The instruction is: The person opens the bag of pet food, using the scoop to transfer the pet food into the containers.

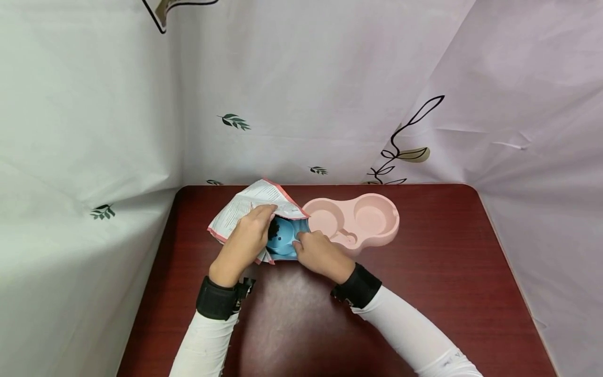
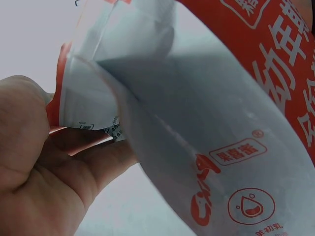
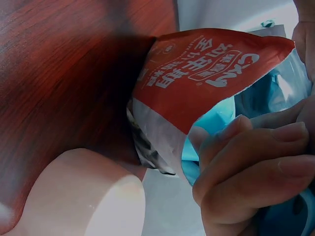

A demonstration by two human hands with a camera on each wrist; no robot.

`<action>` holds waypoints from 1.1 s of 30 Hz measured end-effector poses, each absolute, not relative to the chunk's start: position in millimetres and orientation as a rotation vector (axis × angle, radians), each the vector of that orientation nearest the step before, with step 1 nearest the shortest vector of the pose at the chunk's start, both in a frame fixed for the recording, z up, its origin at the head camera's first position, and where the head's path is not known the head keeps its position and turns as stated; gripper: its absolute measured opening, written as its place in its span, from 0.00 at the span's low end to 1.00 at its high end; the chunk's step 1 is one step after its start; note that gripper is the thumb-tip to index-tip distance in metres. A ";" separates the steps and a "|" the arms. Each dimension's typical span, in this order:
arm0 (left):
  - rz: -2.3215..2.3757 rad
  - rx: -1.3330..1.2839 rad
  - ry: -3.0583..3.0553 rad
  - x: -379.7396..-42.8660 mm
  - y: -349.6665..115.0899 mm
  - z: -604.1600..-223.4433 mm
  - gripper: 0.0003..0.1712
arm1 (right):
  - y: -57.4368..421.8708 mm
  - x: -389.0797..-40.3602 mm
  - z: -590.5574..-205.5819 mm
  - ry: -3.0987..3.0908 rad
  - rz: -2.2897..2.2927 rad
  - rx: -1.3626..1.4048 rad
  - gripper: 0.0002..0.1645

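Note:
A red-and-white printed pet food bag (image 1: 252,201) lies tilted on the table with its mouth toward the right. My left hand (image 1: 247,233) grips the upper edge of that mouth; in the left wrist view, thumb and fingers close around the bag's (image 2: 275,88) edge. A light blue scoop (image 1: 285,241) with small dark pieces in it shows at the opening, partly covered by the bag. My right hand (image 1: 322,254) holds the scoop with curled fingers. In the right wrist view the fingers (image 3: 246,191) hide much of the scoop at the bag's mouth.
Right behind my right hand stands a pink double bowl (image 1: 349,207) with two round hollows. The dark red table (image 1: 438,251) has a rounded far edge, with a white patterned curtain (image 1: 306,94) hanging behind it and at both sides.

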State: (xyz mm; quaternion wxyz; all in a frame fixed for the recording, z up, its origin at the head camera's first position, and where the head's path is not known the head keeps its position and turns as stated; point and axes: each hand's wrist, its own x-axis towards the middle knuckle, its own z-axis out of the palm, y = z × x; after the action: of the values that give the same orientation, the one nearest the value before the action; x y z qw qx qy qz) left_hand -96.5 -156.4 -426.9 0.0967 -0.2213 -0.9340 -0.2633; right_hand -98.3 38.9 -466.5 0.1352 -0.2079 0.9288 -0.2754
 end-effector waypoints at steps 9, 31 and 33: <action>-0.806 -0.645 -2.770 -96.9 -157.0 -427.1 0.17 | 40.9 -96.5 -468.2 2.668 -0.845 -0.585 0.17; -0.867 -0.604 -2.787 -105.7 -162.7 -423.5 0.17 | 68.9 -72.2 -496.3 2.815 -1.097 -0.695 0.07; -0.871 -0.604 -2.791 -105.9 -162.9 -424.0 0.18 | 69.3 -71.5 -498.3 2.820 -1.121 -0.695 0.06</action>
State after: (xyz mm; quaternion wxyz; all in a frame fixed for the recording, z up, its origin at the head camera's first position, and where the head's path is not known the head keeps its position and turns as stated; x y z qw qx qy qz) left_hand -105.9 -162.9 -424.0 0.0779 -0.2017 -0.9320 -0.2909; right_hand -71.5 69.3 -498.3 0.0139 -0.2233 0.9057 -0.3601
